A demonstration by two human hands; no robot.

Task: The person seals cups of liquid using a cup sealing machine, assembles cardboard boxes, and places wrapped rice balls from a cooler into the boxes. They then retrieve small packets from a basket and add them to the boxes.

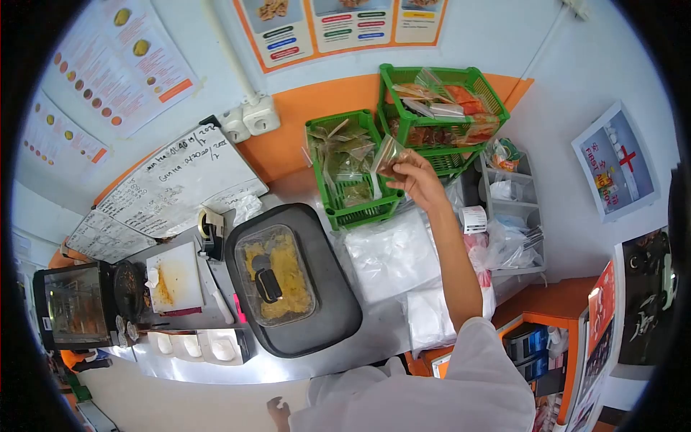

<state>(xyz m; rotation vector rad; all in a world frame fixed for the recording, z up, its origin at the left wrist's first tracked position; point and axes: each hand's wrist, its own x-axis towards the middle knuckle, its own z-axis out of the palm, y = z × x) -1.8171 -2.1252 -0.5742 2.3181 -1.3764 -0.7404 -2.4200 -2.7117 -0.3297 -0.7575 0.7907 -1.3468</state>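
Note:
My right hand [415, 177] is closed on a small clear plastic bag [389, 155] with something brown inside. It is raised in front of the green baskets, and the bag overlaps the gap between them. The left green basket [337, 207] contains several bags of greenish leaves or powder. In the stacked green basket [491, 84] on the right lie bags with brown and orange-red contents. Low in the picture, my left hand [278, 413] hangs below the counter edge, fingers loosely bent and apart, holding nothing visible.
A black tray holds a lidded clear container [279, 273] of yellow food. Stacks of clear plastic bags [392, 255] lie beside it. Further left are a knife [215, 289], a tape dispenser [211, 234], a cutting board [188, 270] and a glass-fronted oven [75, 306]. A grey organizer [536, 216] stands right.

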